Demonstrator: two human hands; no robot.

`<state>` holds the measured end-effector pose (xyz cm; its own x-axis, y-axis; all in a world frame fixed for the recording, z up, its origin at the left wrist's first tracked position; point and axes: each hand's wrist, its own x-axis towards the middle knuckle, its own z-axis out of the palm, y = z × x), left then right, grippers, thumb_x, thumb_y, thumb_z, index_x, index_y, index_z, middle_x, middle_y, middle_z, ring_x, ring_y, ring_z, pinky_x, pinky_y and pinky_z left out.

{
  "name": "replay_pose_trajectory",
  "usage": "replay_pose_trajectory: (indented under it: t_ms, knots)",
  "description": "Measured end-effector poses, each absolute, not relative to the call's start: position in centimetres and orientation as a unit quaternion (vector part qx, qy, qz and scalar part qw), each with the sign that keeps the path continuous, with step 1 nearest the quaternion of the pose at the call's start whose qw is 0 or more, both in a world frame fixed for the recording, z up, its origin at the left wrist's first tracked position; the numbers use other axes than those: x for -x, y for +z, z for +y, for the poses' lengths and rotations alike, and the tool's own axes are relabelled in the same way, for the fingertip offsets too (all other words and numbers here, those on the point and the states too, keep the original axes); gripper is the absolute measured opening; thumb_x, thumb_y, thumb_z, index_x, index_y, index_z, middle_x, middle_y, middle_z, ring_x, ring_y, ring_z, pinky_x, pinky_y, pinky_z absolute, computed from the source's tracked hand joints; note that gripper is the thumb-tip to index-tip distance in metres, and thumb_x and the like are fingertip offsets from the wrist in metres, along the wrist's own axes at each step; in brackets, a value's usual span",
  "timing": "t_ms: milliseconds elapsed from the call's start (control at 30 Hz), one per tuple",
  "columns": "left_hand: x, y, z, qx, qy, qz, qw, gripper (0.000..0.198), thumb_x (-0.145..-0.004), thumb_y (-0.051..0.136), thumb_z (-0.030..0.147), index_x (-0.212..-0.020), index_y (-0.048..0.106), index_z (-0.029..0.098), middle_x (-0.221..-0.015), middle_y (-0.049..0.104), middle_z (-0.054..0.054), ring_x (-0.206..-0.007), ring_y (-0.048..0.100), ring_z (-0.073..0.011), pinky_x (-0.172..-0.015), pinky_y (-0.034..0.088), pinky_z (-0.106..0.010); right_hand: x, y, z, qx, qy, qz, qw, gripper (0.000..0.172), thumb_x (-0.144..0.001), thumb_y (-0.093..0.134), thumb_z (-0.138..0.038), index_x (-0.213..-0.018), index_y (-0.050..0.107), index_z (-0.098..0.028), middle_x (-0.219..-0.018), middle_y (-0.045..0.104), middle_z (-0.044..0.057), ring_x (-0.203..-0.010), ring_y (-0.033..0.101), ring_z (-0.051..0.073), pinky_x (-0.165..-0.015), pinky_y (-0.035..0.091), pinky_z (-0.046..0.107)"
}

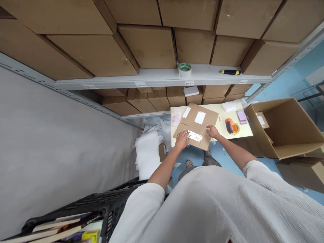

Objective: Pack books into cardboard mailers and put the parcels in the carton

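Note:
A flattened cardboard box with white labels lies on a small pale yellow table. My left hand rests flat on the box's near left flap, next to a shiny strip of clear tape. Over on the near right edge of the same box my right hand presses down, fingers spread. Neither hand holds anything. An orange tape dispenser sits on the table to the right of my right hand.
A large open carton stands right of the table. Metal shelves full of brown boxes rise behind, with a tape roll and a yellow-black knife on the ledge. White packing sheets lie left; a black basket with books is near me.

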<state>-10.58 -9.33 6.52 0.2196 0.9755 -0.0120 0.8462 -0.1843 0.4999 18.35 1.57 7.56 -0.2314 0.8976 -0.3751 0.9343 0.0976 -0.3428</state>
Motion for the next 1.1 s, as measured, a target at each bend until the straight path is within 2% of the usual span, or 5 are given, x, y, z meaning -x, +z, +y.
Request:
replay_pose_trajectory:
  t_ms: [133,367,600,833,1100]
  knots:
    - [10.1,6.4,-8.2,-0.722,0.142,0.640,0.223,0.056,-0.096,0.048,0.009,-0.148,0.066,0.020,-0.157,0.065,-0.014,-0.147,0.059,-0.0308,-0.126,0.042,-0.051,-18.8,7.3,6.1,-0.605,-0.279,0.743,0.066,0.052,-0.103,0.052,-0.030,-0.150,0.068,-0.017,-0.155,0.066,0.015,-0.140,0.062,0.029,-0.116,0.049,0.037]
    - [7.4,5.2,-6.1,-0.618,0.150,0.732,0.244,0.052,-0.097,0.049,0.010,-0.144,0.069,0.021,-0.155,0.066,-0.013,-0.142,0.062,-0.0317,-0.120,0.048,-0.048,-18.0,5.8,15.0,-0.558,-0.286,0.773,0.099,0.056,-0.098,0.061,-0.035,-0.152,0.064,-0.019,-0.160,0.059,0.017,-0.144,0.057,0.038,-0.117,0.049,0.047]
    - [3.8,3.2,-5.9,-0.476,0.136,0.831,0.255,0.046,-0.098,0.052,0.012,-0.139,0.070,0.024,-0.152,0.066,-0.012,-0.141,0.061,-0.0305,-0.121,0.048,-0.046,-16.7,3.0,22.5,-0.541,-0.241,0.797,0.118,0.065,-0.093,0.067,-0.038,-0.154,0.054,-0.021,-0.163,0.049,0.019,-0.146,0.049,0.040,-0.120,0.042,0.055]
    - [2.1,2.7,-5.6,-0.325,0.081,0.907,0.254,0.039,-0.098,0.056,0.014,-0.134,0.070,0.020,-0.147,0.065,-0.017,-0.134,0.062,-0.0340,-0.112,0.050,-0.046,-16.1,0.8,24.7,-0.538,-0.249,0.794,0.133,0.087,-0.090,0.071,-0.045,-0.166,0.032,-0.027,-0.169,0.039,0.019,-0.150,0.039,0.041,-0.121,0.034,0.060]
    - [1.6,2.7,-4.9,-0.220,0.079,0.934,0.271,0.032,-0.099,0.061,0.016,-0.130,0.069,0.022,-0.152,0.058,-0.018,-0.130,0.065,-0.0361,-0.106,0.051,-0.048,-16.2,0.7,24.3,-0.533,-0.213,0.805,0.149,0.093,-0.090,0.072,-0.042,-0.169,0.024,-0.029,-0.168,0.036,0.018,-0.148,0.037,0.040,-0.120,0.030,0.054]
